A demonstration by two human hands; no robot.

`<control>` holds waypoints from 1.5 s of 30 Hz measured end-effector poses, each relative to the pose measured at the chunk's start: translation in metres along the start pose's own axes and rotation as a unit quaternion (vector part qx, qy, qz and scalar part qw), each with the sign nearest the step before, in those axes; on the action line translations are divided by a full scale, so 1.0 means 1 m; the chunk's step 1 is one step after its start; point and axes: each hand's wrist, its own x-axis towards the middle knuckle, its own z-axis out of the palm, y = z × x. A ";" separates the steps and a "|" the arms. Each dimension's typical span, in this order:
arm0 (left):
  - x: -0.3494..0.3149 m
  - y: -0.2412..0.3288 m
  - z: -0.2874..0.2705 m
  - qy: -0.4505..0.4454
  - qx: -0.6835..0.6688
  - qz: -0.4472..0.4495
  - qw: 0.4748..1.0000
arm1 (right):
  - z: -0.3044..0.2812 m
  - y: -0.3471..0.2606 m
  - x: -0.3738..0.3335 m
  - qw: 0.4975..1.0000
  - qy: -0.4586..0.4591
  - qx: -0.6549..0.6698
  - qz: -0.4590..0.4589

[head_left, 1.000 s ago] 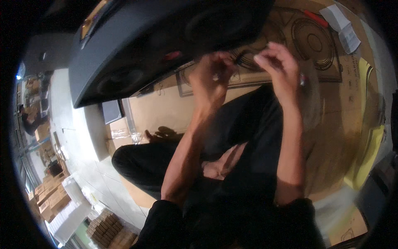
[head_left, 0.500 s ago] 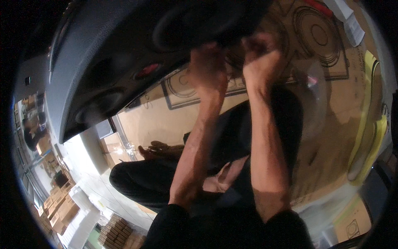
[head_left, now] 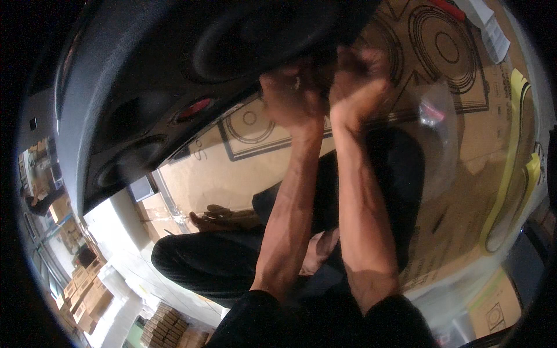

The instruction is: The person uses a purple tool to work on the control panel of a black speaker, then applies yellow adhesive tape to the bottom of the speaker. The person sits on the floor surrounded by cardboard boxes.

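Observation:
A large black speaker cabinet leans across the upper left, with round drivers and a small red disc on its shaded face. My left hand is closed with curled fingers at the cabinet's lower edge. Beside it, a little to the right, my right hand is also closed, thumb side up. Both hands are somewhat blurred. Whatever lies between their fingers is too dark and small to make out. Under them spreads a flattened cardboard sheet printed with speaker outlines.
Right of my knee lies a clear plastic bag with something pinkish inside. Yellow-edged strips curve along the far right. A red object and a crumpled white sheet lie at the upper right. Stacked cartons stand at lower left.
The view has shifted slightly, and the cabinet appears a bit farther left and lower. My hands have drawn closer together, the right one moving left.

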 end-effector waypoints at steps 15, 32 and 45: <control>0.010 0.002 -0.008 0.043 0.152 0.044 0.986 | 0.011 0.006 0.001 0.995 0.038 0.070 0.055; 0.015 -0.007 -0.050 -0.229 0.251 0.186 0.922 | -0.003 -0.015 -0.036 0.988 -0.100 -0.114 -0.035; 0.005 -0.008 -0.072 -0.345 0.311 0.086 0.882 | 0.005 -0.040 -0.051 0.955 -0.149 0.134 0.220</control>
